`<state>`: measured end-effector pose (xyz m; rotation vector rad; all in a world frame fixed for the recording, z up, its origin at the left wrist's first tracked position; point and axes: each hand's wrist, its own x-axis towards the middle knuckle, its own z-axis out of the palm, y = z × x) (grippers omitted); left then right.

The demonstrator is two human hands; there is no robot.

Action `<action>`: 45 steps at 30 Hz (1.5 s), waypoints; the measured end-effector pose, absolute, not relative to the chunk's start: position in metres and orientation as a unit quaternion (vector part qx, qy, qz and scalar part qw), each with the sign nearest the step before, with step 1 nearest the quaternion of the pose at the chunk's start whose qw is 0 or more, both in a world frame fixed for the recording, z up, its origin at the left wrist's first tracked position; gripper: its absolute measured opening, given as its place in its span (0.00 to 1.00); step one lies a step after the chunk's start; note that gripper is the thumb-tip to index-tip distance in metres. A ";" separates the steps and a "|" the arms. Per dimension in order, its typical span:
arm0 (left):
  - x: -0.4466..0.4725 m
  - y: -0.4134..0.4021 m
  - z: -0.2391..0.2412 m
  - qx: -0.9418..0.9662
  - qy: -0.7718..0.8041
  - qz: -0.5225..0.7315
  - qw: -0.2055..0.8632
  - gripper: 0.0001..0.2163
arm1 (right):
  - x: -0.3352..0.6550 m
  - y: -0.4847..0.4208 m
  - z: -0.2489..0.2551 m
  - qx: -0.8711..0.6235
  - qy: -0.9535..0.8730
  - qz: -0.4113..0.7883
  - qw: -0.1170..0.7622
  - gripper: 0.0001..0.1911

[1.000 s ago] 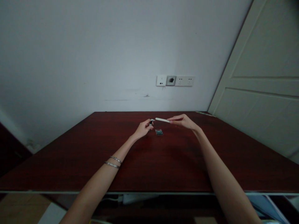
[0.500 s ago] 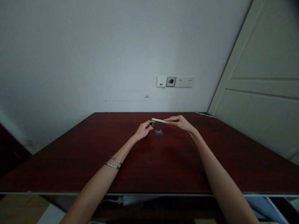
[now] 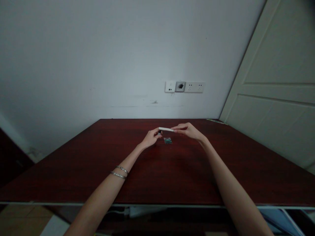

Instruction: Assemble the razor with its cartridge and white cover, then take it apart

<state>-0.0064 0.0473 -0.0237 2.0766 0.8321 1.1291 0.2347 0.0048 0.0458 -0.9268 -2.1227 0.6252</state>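
My right hand (image 3: pixel 187 129) pinches one end of a slim white stick-shaped thing (image 3: pixel 165 129), held level above the table. Its far end lies over the small black-and-silver thing (image 3: pixel 159 132) that my left hand (image 3: pixel 151 137) grips between closed fingers. Whether the two things touch I cannot tell. What the black-and-silver thing is stays unclear, as fingers and the white stick cover much of it. Below the hands a small clear, flat case (image 3: pixel 167 140) with something green in it lies on the table.
The dark red wooden table (image 3: pixel 172 173) runs back to a pale wall with several sockets (image 3: pixel 194 87). A white panelled door (image 3: pixel 275 88) stands along the right side. A thin strip (image 3: pixel 216 121) lies at the back right corner. Under the front edge is a shelf with things on it.
The white stick has moved slightly down and left, together with my right hand, and now covers the top of the black-and-silver thing. My left hand has barely moved.
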 end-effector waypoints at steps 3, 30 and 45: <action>-0.010 0.049 -0.023 0.785 0.311 0.436 0.312 0.06 | 0.243 0.007 0.045 -0.375 -0.821 0.240 0.358 0.17; 0.008 0.018 0.000 0.678 0.352 0.385 0.518 0.05 | 0.232 0.022 0.024 -0.393 -0.782 0.094 0.473 0.15; 0.006 0.018 0.001 0.679 0.350 0.388 0.516 0.08 | 0.236 0.021 0.024 -0.370 -0.779 0.154 0.483 0.15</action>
